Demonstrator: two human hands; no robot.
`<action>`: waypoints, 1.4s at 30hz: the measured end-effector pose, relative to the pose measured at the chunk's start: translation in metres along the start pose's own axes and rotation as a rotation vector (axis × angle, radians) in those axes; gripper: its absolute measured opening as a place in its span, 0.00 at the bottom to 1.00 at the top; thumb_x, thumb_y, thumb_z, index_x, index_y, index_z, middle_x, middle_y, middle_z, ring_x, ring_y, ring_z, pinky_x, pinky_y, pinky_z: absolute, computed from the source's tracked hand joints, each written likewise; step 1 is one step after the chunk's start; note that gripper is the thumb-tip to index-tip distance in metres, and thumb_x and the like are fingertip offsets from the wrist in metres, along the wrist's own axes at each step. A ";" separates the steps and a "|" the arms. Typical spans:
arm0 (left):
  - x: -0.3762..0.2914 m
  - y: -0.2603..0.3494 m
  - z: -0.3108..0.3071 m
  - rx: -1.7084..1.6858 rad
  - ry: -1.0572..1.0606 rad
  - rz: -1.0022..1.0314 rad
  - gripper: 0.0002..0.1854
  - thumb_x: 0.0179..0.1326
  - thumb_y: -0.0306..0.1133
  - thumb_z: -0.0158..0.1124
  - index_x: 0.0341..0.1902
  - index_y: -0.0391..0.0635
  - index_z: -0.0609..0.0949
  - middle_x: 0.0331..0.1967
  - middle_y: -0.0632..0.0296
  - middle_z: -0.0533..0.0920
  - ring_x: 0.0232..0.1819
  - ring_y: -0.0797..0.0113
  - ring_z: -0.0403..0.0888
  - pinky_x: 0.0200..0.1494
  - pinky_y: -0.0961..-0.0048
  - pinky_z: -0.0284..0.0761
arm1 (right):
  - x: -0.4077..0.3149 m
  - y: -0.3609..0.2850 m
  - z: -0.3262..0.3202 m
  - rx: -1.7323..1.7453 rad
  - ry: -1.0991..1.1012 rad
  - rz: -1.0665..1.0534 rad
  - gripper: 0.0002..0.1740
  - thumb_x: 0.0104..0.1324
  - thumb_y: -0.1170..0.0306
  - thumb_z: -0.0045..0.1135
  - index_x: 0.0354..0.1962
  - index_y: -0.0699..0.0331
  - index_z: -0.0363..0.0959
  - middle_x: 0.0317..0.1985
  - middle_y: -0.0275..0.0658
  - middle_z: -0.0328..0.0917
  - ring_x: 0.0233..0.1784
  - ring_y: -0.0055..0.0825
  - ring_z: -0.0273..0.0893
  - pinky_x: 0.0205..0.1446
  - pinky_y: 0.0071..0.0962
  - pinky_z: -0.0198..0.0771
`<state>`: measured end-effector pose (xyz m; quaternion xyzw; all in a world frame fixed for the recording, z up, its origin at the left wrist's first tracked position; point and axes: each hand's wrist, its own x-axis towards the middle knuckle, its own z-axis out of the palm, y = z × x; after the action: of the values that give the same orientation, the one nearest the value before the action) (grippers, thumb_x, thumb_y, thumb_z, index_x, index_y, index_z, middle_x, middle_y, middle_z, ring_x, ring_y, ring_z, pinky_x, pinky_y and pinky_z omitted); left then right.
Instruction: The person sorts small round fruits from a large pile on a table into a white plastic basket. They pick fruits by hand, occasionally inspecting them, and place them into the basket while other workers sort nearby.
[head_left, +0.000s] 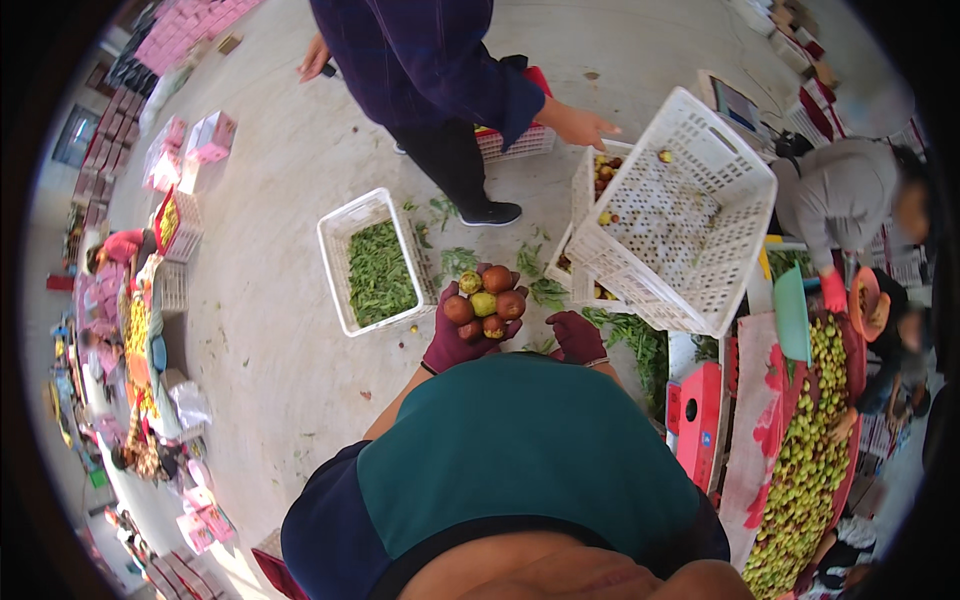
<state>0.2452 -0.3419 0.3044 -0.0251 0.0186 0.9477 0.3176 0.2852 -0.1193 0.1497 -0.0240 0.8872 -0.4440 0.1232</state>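
In a dark red glove, my left hand (450, 339) holds several round fruits (482, 303), brown and yellow-green, heaped on the palm. My right hand (576, 336), gloved the same way, is close by on the right with its fingers curled and no fruit seen in it. Beyond my left hand, a white plastic crate (324, 247) on the floor holds green leaves (381, 277). To the right, a large white perforated crate (739, 247) leans tilted over other crates; a few fruits lie inside it. A standing person's hand (581, 124) is beside that crate's far side.
Leafy sprigs (459, 261) lie scattered on the concrete floor. A long table (806, 457) spread with green fruit stands at the right, with workers around it and a green basin (792, 315). Near it is a red box (699, 424). Pink boxes (212, 137) and another sorting table are at the left.
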 end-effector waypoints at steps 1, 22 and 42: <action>-0.003 0.002 -0.001 0.027 0.100 0.081 0.14 0.66 0.42 0.47 0.36 0.45 0.74 0.29 0.52 0.71 0.13 0.66 0.67 0.15 0.76 0.65 | 0.004 -0.003 0.004 0.020 -0.020 -0.005 0.11 0.64 0.65 0.49 0.37 0.50 0.81 0.36 0.39 0.79 0.40 0.43 0.78 0.45 0.41 0.74; 0.016 0.139 -0.056 -0.039 -0.016 0.294 0.20 0.67 0.51 0.43 0.52 0.52 0.73 0.59 0.50 0.70 0.60 0.42 0.66 0.56 0.44 0.70 | 0.151 -0.067 0.041 0.221 -0.164 -0.008 0.11 0.63 0.68 0.52 0.41 0.56 0.80 0.41 0.39 0.81 0.45 0.38 0.79 0.51 0.34 0.73; 0.339 0.308 -0.012 0.120 0.015 0.051 0.21 0.47 0.35 0.75 0.41 0.39 0.76 0.35 0.52 0.75 0.22 0.70 0.75 0.21 0.84 0.71 | 0.379 -0.093 -0.082 0.291 0.227 0.076 0.11 0.63 0.69 0.52 0.41 0.60 0.79 0.39 0.40 0.79 0.44 0.35 0.79 0.48 0.31 0.73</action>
<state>-0.2097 -0.3843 0.2785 -0.0124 0.0785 0.9525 0.2941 -0.1077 -0.1685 0.1957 0.0777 0.8221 -0.5625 0.0413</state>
